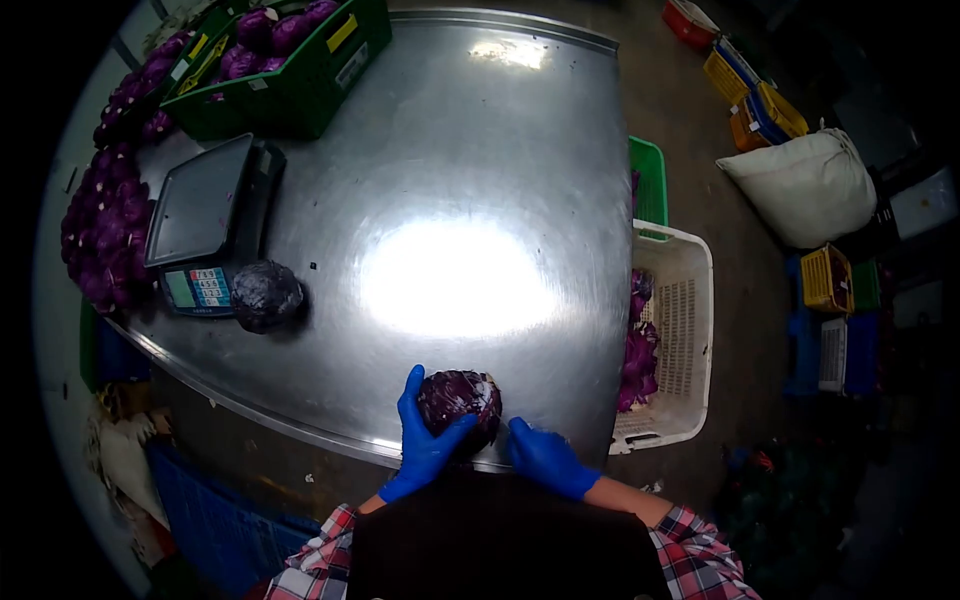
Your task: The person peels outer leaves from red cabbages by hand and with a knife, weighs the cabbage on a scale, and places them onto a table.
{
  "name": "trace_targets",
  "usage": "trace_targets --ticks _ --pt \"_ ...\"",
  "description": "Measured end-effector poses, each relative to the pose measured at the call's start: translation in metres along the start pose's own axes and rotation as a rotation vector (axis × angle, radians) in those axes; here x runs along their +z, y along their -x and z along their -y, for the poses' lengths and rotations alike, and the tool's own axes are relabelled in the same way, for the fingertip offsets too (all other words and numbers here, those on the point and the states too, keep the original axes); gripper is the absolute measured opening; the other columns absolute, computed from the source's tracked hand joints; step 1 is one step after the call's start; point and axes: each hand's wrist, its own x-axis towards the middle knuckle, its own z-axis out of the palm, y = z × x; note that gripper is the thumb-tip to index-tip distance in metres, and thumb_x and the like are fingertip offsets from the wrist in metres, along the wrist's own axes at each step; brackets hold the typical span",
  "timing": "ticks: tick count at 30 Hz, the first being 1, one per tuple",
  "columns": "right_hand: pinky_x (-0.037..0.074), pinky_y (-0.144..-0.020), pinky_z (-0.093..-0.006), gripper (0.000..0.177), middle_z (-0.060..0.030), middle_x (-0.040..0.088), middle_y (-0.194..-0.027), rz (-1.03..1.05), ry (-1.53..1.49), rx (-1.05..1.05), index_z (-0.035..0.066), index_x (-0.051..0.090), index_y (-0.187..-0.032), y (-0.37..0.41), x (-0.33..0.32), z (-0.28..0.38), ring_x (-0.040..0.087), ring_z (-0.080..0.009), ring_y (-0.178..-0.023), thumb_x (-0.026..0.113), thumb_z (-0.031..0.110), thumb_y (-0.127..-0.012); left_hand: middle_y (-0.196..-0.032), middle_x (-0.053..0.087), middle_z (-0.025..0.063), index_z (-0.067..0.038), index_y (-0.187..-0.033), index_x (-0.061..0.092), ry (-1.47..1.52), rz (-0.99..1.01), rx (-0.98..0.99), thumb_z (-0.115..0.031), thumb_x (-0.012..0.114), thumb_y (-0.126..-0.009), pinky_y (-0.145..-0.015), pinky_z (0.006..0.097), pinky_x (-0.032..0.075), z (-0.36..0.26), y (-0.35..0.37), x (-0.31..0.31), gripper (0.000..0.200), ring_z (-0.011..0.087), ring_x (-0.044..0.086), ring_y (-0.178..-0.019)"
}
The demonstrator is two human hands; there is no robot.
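Observation:
A red cabbage [458, 405] rests at the near edge of the steel table [480, 130]. My left hand [425, 445], in a blue glove, grips its left side with thumb and fingers apart around it. Just right of the cabbage is my right hand [552, 460], also gloved in blue, with its fingers curled closed. What those fingers hold, if anything, is too small to make out. Farther left, a dark, shiny, round cabbage-like ball [266, 296] sits against the front corner of a digital scale [205, 225].
A green crate [325, 75] of red cabbages stands at the back left. More red cabbages [108, 230] are heaped beyond the scale. Right of the table, a white basket [685, 340] holds purple leaves, with a green crate [650, 180] behind. A white sack [805, 185] lies farther right.

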Motion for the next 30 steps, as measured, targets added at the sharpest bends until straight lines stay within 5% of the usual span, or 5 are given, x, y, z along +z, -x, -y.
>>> trace_targets --ticks 10,13,20,24,30 --pt "0.048 -0.058 -0.0478 0.022 -0.0243 0.061 -0.075 0.054 0.033 0.104 0.0 0.043 -0.102 -0.057 0.037 -0.031 0.061 -0.0391 -0.063 0.048 0.015 -0.086 -0.132 0.034 0.0171 -0.002 -0.141 0.017 0.295 0.103 -0.138 -0.013 0.075 -0.074 -0.1 0.0376 0.039 -0.005 -0.018 -0.004 0.09 0.0262 0.042 -0.121" --pt "0.047 -0.053 -0.0439 0.046 -0.023 0.061 -0.072 0.077 -0.503 0.298 0.004 0.035 -0.127 -0.07 -0.028 -0.023 0.061 -0.036 -0.057 0.051 0.019 -0.087 -0.135 0.033 0.0164 -0.002 -0.14 0.018 0.36 0.18 0.002 -0.014 0.077 -0.072 -0.101 0.0382 0.039 0.0 -0.038 0.004 0.091 0.0259 0.041 -0.122" --pt "0.049 -0.063 -0.0381 0.052 -0.0131 0.062 -0.075 -0.147 -0.136 -0.031 0.008 0.035 -0.132 -0.044 -0.063 -0.045 0.06 -0.025 -0.065 0.054 0.028 -0.088 -0.132 0.036 0.0139 -0.006 -0.14 0.024 0.258 0.247 0.028 -0.017 0.078 -0.072 -0.104 0.0357 0.036 0.0 -0.064 0.015 0.087 0.0238 0.041 -0.121" --pt "0.049 -0.058 -0.032 0.032 -0.0049 0.059 -0.069 -0.183 -0.691 0.695 0.003 0.05 -0.105 -0.034 -0.091 -0.066 0.058 -0.0158 -0.059 0.057 0.03 -0.089 -0.127 0.039 0.0133 -0.003 -0.135 0.029 0.208 0.244 -0.019 -0.02 0.08 -0.07 -0.102 0.0347 0.038 0.019 -0.06 0.003 0.085 0.0235 0.044 -0.118" --pt "0.051 -0.071 -0.0337 0.043 -0.0185 0.063 -0.102 -0.513 -0.294 -0.107 0.005 0.048 -0.126 -0.006 -0.031 -0.044 0.065 -0.0263 -0.087 0.053 0.032 -0.092 -0.121 0.04 0.0239 -0.001 -0.142 0.01 -0.008 0.13 -0.052 -0.03 0.084 -0.064 -0.094 0.0383 0.045 0.014 -0.034 0.032 0.111 0.0293 0.049 -0.112"
